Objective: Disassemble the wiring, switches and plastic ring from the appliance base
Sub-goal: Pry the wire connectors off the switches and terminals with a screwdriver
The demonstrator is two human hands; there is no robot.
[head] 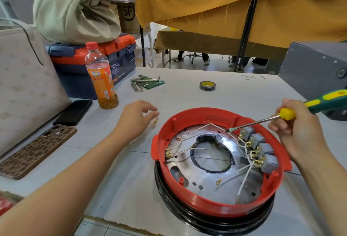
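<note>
The appliance base lies upside down on the table, a red plastic ring seated on its black rim. Inside, white wires run over a metal plate to several grey switches along the right wall. My right hand grips a green and yellow screwdriver, its tip just left of the top switch. My left hand hovers over the table left of the ring, fingers loosely curled above a few small brass screws.
An orange drink bottle, a toolbox, hex keys and a tape roll stand further back. Two phones lie at the left. A grey box sits at the right edge.
</note>
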